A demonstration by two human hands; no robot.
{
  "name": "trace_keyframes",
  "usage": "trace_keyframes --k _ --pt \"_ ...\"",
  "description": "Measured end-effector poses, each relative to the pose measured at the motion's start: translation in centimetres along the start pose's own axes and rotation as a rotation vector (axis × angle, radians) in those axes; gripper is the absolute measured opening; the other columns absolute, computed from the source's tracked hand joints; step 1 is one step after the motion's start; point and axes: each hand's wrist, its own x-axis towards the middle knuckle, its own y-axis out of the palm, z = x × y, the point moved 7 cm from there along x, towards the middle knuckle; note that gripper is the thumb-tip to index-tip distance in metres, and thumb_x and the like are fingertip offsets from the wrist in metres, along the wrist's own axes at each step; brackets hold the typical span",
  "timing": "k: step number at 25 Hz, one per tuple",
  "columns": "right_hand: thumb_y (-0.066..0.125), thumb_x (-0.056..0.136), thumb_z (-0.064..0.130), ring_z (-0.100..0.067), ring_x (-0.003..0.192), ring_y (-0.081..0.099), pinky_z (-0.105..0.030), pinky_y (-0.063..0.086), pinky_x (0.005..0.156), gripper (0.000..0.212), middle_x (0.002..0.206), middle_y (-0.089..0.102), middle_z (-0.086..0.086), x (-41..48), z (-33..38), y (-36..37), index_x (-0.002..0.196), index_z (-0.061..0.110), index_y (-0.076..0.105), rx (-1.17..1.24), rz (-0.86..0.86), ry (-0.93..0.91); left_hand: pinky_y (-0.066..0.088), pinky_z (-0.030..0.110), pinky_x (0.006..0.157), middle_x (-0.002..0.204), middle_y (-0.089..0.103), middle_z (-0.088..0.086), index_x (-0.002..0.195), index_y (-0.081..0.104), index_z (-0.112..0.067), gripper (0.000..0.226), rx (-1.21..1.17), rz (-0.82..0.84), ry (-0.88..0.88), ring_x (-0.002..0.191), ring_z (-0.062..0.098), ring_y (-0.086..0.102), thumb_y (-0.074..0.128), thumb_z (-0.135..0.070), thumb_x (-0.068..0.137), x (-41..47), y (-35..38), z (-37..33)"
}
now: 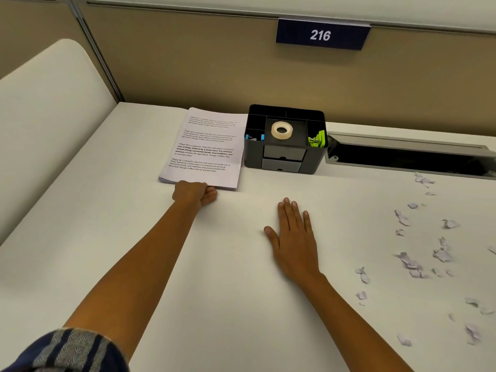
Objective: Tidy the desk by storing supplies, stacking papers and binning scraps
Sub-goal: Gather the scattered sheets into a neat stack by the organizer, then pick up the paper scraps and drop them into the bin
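Note:
A stack of printed papers (pixel 206 146) lies on the white desk (pixel 120 237), just left of a black desk organiser (pixel 284 140). My left hand (pixel 194 193) reaches forward with curled fingers and grips the stack's near edge. My right hand (pixel 294 237) lies flat on the desk with straight fingers and holds nothing. In the organiser sit a roll of clear tape (pixel 281 130), a green stapler-like tool (pixel 318 139) on the right and blue clips (pixel 253 137) on the left. Several torn paper scraps (pixel 410 264) are scattered over the desk's right side.
A beige partition with a blue "216" sign (pixel 320 34) backs the desk. An open cable tray (pixel 410 157) runs along the back right. A cream rounded panel (pixel 45 124) borders the left side.

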Motion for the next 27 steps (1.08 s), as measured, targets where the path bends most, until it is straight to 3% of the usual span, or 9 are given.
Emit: trace_keyframes --k 11,16,20,23,27 --pt "-0.005 0.086 0.064 -0.009 0.145 -0.002 -0.028 -0.006 0.118 0.082 0.158 0.007 0.002 -0.3 -0.1 -0.6 0.149 0.013 0.012 0.104 0.017 -0.009 0.060 0.031 0.061 0.071 0.067 0.012 0.079 0.063 0.001 0.005 0.152 -0.083 0.165 0.053 0.023 0.066 0.061 -0.002 0.083 -2.1 -1.2 0.5" --pt "0.034 0.099 0.038 -0.005 0.144 0.003 -0.018 0.002 0.113 0.055 0.156 0.011 0.010 -2.7 -0.9 -2.3 0.148 0.019 0.015 0.467 0.062 0.097 0.058 0.028 0.066 0.077 0.070 0.011 0.086 0.066 -0.003 0.012 0.298 -0.033 0.423 0.066 0.021 0.069 0.060 -0.013 0.089 -7.8 -2.6 1.7" --pt "0.039 0.098 0.033 -0.004 0.141 0.017 -0.019 0.014 0.113 0.048 0.152 0.026 0.009 -7.2 -1.7 -5.0 0.144 0.023 0.030 0.496 -0.055 0.098 0.056 0.027 0.071 0.074 0.070 0.003 0.087 0.066 -0.009 0.010 0.379 0.006 0.579 0.072 0.015 0.069 0.058 -0.014 0.090 -12.4 -4.9 4.8" --pt "0.045 0.097 0.026 -0.008 0.135 0.035 -0.020 0.025 0.111 0.038 0.142 0.046 0.004 -11.2 -2.4 -7.5 0.134 0.020 0.045 0.432 -0.195 0.070 0.045 0.008 0.066 0.073 0.070 -0.006 0.085 0.065 -0.016 0.008 0.455 0.019 0.679 0.071 0.000 0.064 0.058 -0.016 0.090 -15.6 -6.4 7.2" --pt "0.046 0.096 0.025 -0.012 0.122 0.050 -0.021 0.035 0.104 0.031 0.127 0.058 0.000 -16.8 -3.6 -9.9 0.124 0.016 0.054 0.313 -0.342 0.061 0.040 0.001 0.067 0.075 0.068 -0.011 0.083 0.064 -0.020 0.010 0.493 0.060 0.797 0.075 -0.005 0.061 0.059 -0.014 0.089 -19.3 -7.5 9.9"
